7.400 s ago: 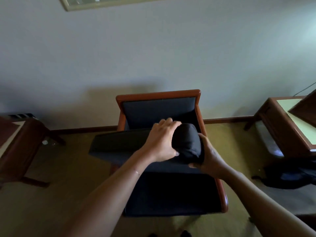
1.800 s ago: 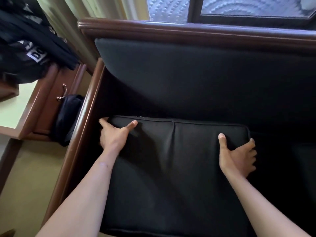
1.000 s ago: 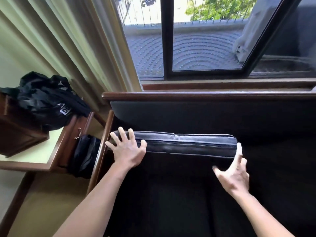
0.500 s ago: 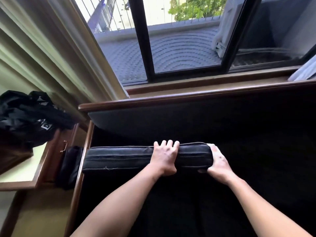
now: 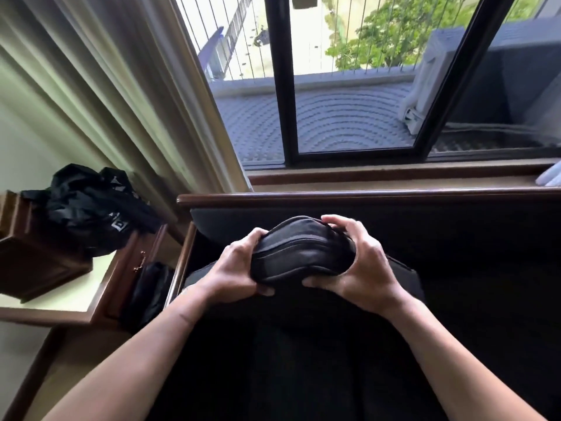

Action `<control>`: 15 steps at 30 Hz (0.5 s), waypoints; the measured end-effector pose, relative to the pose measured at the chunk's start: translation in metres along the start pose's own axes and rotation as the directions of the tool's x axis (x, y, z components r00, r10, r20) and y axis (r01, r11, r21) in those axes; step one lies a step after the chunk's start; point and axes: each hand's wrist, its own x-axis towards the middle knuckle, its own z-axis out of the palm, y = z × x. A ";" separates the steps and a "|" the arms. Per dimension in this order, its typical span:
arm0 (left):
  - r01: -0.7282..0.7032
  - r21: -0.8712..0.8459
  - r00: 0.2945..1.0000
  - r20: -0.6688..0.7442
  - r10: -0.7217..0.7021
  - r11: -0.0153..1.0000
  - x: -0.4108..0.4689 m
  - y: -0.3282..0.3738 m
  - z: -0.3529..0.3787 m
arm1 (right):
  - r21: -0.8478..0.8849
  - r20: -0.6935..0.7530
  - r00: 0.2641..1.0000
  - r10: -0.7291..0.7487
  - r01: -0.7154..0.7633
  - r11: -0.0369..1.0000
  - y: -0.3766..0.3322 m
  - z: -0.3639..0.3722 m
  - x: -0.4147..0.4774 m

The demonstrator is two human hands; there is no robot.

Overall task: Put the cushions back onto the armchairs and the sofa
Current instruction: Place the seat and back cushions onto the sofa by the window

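While the dark sofa [image 5: 455, 299] with its wooden back rail spreads beneath both grips, a black cushion [image 5: 303, 253] is held end-on above the seat; the left hand [image 5: 233, 271] and right hand [image 5: 361, 262] each clamp fingers and thumb around its near end.

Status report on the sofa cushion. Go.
Left hand and right hand both clamped on end of black cushion. Cushion lifted above sofa seat, not yet laid. Nothing visible in the way.
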 end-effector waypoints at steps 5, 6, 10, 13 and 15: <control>0.076 -0.216 0.994 -0.064 -0.092 0.974 -0.035 -0.062 -0.005 | -0.284 0.171 0.975 -0.138 0.183 0.941 -0.055 0.069 0.018; 0.100 -0.226 0.991 -0.067 -0.118 0.969 -0.042 -0.077 0.001 | -0.366 0.220 0.964 -0.149 0.223 0.904 -0.054 0.086 0.017; 0.170 -0.230 0.975 -0.104 -0.198 0.958 -0.075 -0.127 0.009 | -0.582 0.323 0.937 -0.136 0.310 0.752 -0.040 0.135 0.006; 0.202 -0.237 0.956 -0.162 -0.244 0.950 -0.095 -0.141 -0.011 | -0.685 0.314 0.947 -0.067 0.274 0.675 -0.024 0.128 -0.001; 0.172 -0.232 0.951 -0.215 -0.223 0.957 -0.103 -0.144 -0.030 | -0.736 0.280 0.960 -0.010 0.221 0.640 -0.008 0.112 -0.007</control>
